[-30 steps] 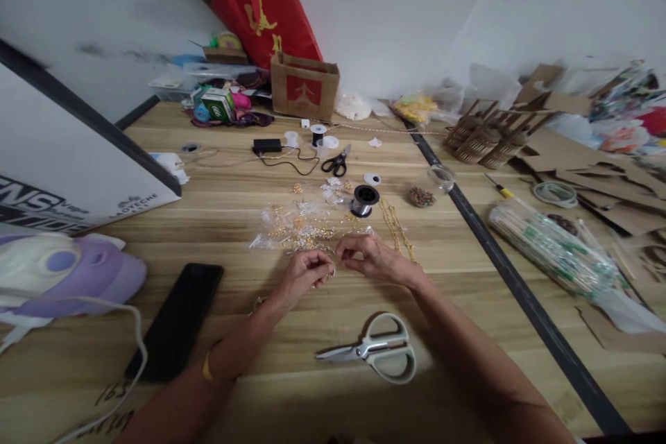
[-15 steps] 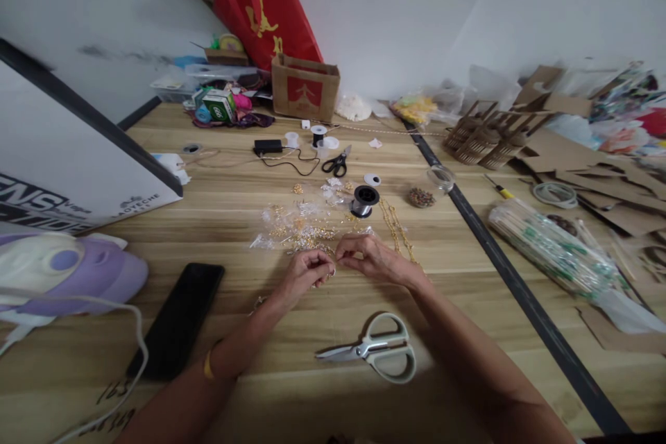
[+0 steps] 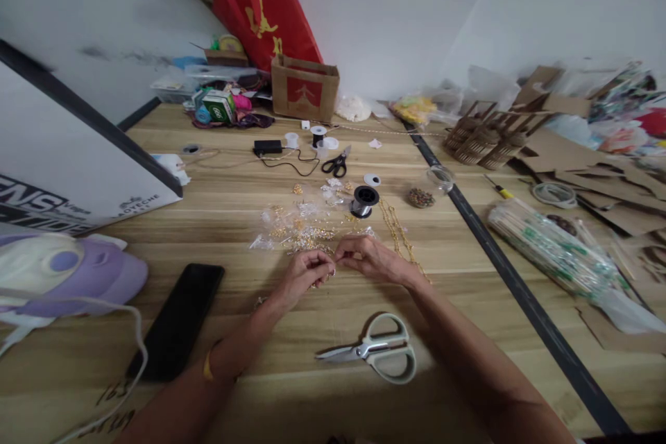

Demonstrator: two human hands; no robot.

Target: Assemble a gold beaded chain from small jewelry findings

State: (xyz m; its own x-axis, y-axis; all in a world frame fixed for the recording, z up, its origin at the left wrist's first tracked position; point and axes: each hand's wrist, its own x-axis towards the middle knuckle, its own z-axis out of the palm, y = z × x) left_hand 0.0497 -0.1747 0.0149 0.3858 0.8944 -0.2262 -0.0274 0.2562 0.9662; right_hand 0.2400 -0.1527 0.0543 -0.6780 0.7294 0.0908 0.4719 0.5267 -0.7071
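Observation:
My left hand (image 3: 306,272) is closed in a pinch near the middle of the table, and what sits between its fingertips is too small to name. Facing it, my right hand (image 3: 367,255) pinches too, its fingertips almost meeting the left ones. Just beyond both hands lies a heap of small gold and silver beads (image 3: 312,237) among clear plastic bags (image 3: 270,220). A gold chain (image 3: 398,225) stretches out past my right wrist. Behind the beads stands a black spool of wire (image 3: 365,201). Scissors with pale handles (image 3: 385,348) rest on the wood between my forearms.
To the left are a black phone (image 3: 180,319), a purple and white device (image 3: 78,267) with a cord, and a large white box (image 3: 78,159). Black scissors (image 3: 337,164) lie farther back. A bundle of wrapped sticks (image 3: 556,246) and cardboard pieces (image 3: 598,159) occupy the right side.
My right hand has shifted very slightly left toward the left hand. Both hands keep their pinch, and the things on the table stay where they were.

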